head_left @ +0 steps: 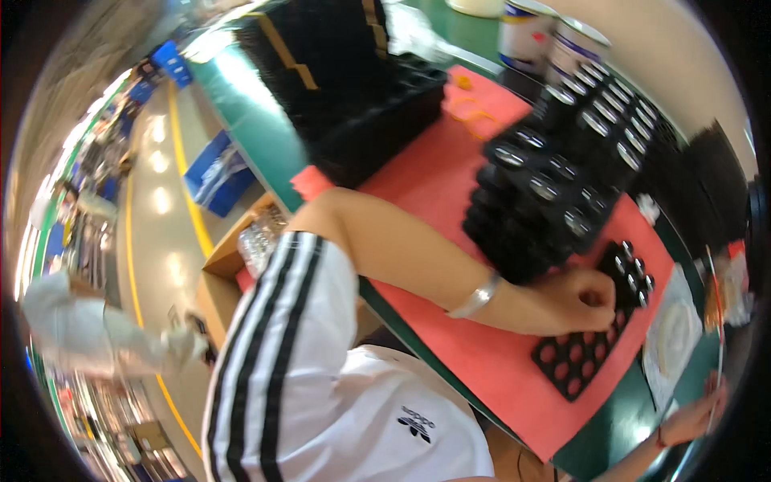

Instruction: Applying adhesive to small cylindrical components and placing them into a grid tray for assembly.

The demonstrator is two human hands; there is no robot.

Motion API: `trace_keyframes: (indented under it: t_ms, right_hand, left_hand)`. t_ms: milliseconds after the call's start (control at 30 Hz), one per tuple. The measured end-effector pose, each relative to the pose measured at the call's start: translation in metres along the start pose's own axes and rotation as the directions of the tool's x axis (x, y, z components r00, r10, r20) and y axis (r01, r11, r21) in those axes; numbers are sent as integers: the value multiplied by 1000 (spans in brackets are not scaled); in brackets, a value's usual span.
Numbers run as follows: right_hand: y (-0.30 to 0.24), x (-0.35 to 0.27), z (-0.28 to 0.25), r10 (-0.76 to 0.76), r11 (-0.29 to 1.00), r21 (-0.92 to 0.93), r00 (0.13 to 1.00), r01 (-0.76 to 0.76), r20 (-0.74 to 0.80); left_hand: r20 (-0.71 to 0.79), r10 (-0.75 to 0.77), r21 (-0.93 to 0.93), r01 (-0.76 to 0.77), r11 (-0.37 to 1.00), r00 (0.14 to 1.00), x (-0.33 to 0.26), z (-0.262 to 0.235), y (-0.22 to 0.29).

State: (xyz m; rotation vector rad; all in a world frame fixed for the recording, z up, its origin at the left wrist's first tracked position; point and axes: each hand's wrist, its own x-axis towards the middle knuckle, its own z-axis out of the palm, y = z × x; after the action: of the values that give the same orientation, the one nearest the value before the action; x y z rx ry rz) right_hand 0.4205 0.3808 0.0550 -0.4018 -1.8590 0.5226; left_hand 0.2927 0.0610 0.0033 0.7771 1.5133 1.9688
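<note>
On the red mat (450,201) the left hand (590,299), fingers curled, seems to pinch a small part over the black tray (580,353); right hand (695,418) rests at the edge, grip unclear.

Holed tray (574,361) lies on the mat (450,193), before stacked trays (538,201).
</note>
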Motion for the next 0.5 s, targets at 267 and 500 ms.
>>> trace_keyframes:
  t_ms: [267, 500]
  right_hand:
    - [-31, -5, 5, -376, 865, 266, 901, 425, -217]
    - [-93, -46, -3, -772, 628, 76, 607, 775, 191]
  left_hand:
    - [80, -31, 61, 26, 998, 996, -3, -2, 12]
    - [294, -81, 27, 76, 997, 952, -6, -3, 20]
